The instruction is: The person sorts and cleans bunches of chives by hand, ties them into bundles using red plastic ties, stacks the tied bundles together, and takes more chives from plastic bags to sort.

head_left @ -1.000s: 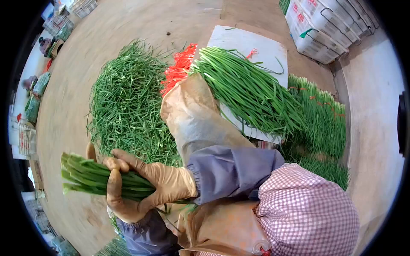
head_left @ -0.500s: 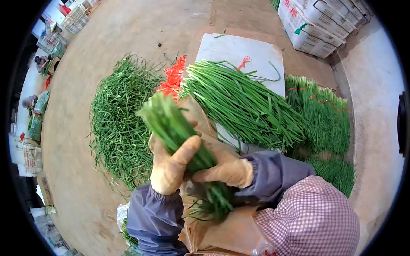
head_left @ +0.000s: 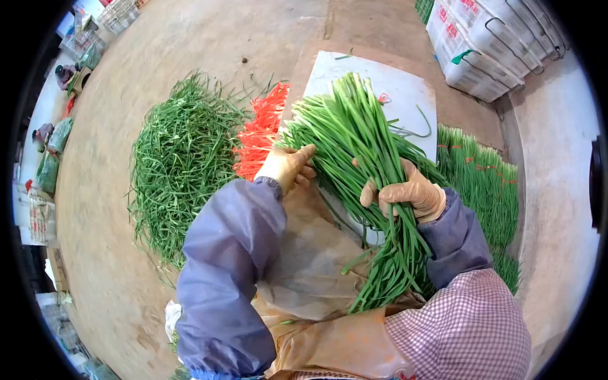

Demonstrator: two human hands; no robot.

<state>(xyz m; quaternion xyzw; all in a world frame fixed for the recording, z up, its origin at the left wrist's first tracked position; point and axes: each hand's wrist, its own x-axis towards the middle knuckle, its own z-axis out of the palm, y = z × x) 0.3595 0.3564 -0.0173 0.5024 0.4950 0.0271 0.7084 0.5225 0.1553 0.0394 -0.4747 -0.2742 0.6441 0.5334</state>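
Note:
My right hand (head_left: 411, 192), gloved, is wrapped round a bunch of green garlic chives (head_left: 367, 130), holding it midway. The pale cut ends point away from me and the leafy tips hang toward my lap. Beneath the bunch, a loose pile of chives (head_left: 310, 126) lies on a white board (head_left: 415, 95). At the near left edge of that pile is my left hand (head_left: 288, 166), also gloved, its fingers curled and the thumb against the index finger. Whatever it may pinch is too small to make out.
Red ties (head_left: 263, 126) lie left of the board, beside a heap of loose green leaves (head_left: 183, 158) on the floor. Tied chive bundles (head_left: 475, 177) stand at right. White crates (head_left: 484, 44) are stacked at the far right wall. Other people (head_left: 43, 136) sit far left.
The bunch has gone from both hands near my lap to my right hand alone, forward and right over the pile. My left hand has let go of it and moved forward to the pile's edge.

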